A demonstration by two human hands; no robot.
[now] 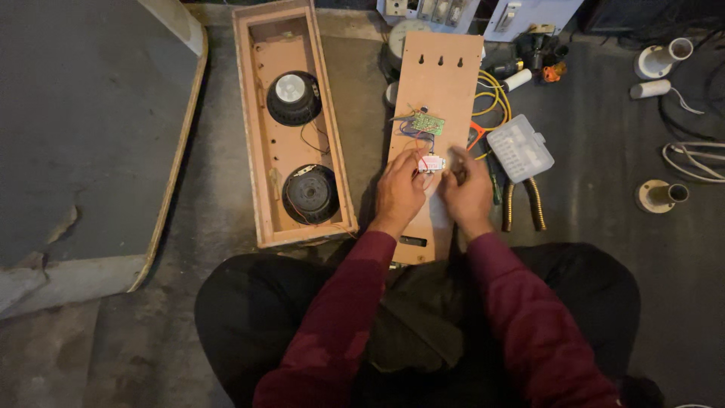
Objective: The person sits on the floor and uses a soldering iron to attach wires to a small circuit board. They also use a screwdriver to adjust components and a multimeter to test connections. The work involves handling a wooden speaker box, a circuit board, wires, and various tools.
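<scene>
Small white component [431, 162], wired to a green circuit board [427, 122], lies mid-frame on the wooden panel [438, 83]. Left hand [398, 193] fingers pinch it; right hand [468, 193] fingers close on a tool. Speaker box [260, 113], at left, remains open, panel unfitted.

1. To your left lies an open speaker box [260, 136] holding two speakers [293, 98].
2. To your right sit a clear plastic case [519, 147], pliers [522, 205] and yellow wires [495, 94].
3. Far right, white fittings [658, 195] stand on the floor [604, 113].
</scene>
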